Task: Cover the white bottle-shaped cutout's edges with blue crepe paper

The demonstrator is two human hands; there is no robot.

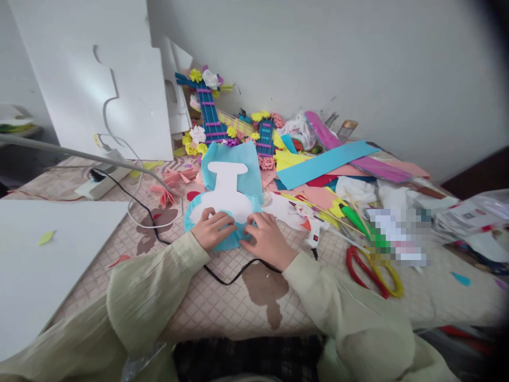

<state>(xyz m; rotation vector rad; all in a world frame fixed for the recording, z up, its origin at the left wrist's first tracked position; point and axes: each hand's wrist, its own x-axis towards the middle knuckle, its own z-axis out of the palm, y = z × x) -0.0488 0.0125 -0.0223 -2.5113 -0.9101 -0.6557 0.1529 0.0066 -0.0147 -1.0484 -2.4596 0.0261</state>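
1. At the far left we see a white foam board (43, 260) lying flat on the patterned tablecloth (222, 302), with a small yellow-green scrap on it.
2. Behind it, a white power strip (99, 183) sits on the cloth, and a black cable (159, 233) runs from it toward us, passing under our wrists.
3. Our left hand (212, 228) rests palm down, fingers pressed flat on the lower edge of a white cut-out shape (226, 193); it grips nothing that we can see.
4. The white cut-out shape lies in the middle of the table on a light blue paper sheet (248, 164), whose edge curls up around the rounded lower part of the shape.
5. Our right hand (268, 241) lies just beside the left, its fingertips pushing the blue edge against the white shape; whether they pinch the paper we cannot tell.
6. Behind the sheet stand blue stick ladders with paper flowers (209, 114), leaning by the wall.
7. Right of our hands lies a white glue gun (314, 225), then a green-handled tool (356, 218).
8. Nearer us are red-and-yellow scissors (374, 273).
9. A long blue paper strip (326, 163) lies further back among the coloured scraps.
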